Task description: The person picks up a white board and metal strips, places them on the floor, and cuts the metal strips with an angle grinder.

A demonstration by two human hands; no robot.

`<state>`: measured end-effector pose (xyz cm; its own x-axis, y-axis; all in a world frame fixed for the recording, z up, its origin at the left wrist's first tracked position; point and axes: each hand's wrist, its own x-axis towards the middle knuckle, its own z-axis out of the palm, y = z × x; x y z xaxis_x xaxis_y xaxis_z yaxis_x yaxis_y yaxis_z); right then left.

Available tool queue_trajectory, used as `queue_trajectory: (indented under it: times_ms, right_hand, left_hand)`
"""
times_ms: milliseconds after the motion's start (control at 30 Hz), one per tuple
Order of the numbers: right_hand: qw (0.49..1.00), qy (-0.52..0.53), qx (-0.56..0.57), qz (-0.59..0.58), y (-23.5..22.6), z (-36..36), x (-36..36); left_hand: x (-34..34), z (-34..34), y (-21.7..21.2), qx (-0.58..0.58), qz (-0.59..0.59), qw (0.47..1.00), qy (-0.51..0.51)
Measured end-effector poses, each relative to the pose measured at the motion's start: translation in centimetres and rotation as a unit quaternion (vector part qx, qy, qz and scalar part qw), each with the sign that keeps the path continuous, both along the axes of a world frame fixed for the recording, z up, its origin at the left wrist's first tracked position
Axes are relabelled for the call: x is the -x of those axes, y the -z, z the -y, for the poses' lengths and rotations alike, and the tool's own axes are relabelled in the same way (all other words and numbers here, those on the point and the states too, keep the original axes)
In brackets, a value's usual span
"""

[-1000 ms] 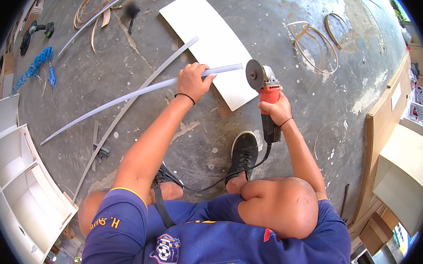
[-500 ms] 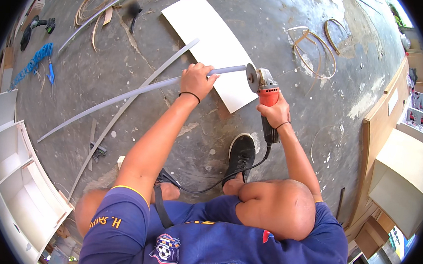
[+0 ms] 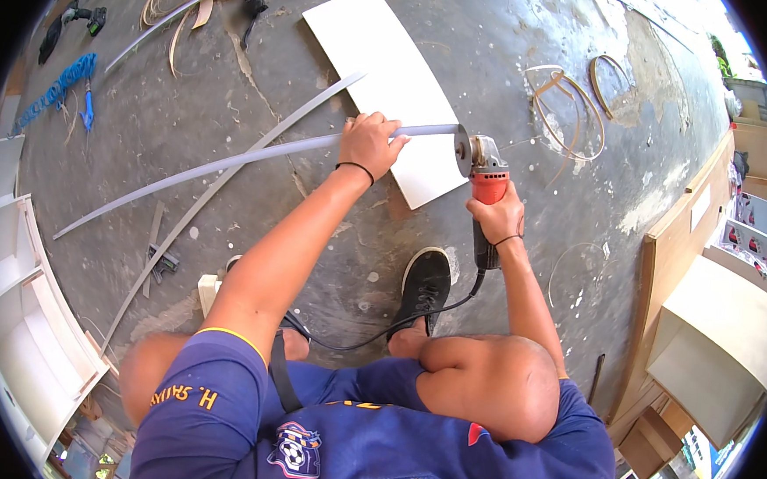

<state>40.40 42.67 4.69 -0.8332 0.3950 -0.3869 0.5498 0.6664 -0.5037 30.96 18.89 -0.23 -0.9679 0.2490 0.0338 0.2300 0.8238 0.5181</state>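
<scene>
My left hand [image 3: 369, 142] grips a long pale grey strip [image 3: 230, 162] that runs from the lower left across to the grinder. In my right hand [image 3: 495, 219] is a red and grey angle grinder [image 3: 485, 180]; its disc touches the strip's right end, over a white board [image 3: 385, 73] lying on the concrete floor. The grinder's black cable [image 3: 414, 316] trails back past my black shoe [image 3: 423, 284]. I am squatting, my knee [image 3: 480, 386] low in view.
A second grey strip [image 3: 229, 186] lies crossed under the first. Coils of edge banding [image 3: 567, 110] lie right of the board, more at the top left. White cabinets [image 3: 19, 305] stand at left, wooden panels and boxes [image 3: 704, 303] at right. A blue rope [image 3: 59, 92] and a drill [image 3: 72, 23] lie far left.
My hands, the strip and the grinder have shifted slightly in view; the disc stays at the strip's right end. Grips are unchanged.
</scene>
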Motion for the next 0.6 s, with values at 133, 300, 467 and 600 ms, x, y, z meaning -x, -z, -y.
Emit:
queue_trajectory:
  times_ms: [133,300,467,600]
  right_hand:
    - [1.0,-0.004,-0.002,-0.016,0.33,-0.15,-0.16]
    - [1.0,-0.008,-0.01,-0.018,0.41,-0.15,-0.22]
    - [1.0,-0.008,-0.009,-0.015,0.37,-0.23,-0.22]
    - [0.999,-0.008,0.001,-0.037,0.6,-0.4,-0.28]
  left_hand:
    - [0.05,-0.14,-0.1,-0.001,0.002,1.0,-0.001]
    - [0.09,-0.21,-0.13,-0.002,0.0,1.0,-0.004]
    - [0.07,-0.27,-0.2,-0.002,0.005,1.0,-0.004]
    - [0.03,-0.22,-0.04,0.002,0.003,1.0,-0.003]
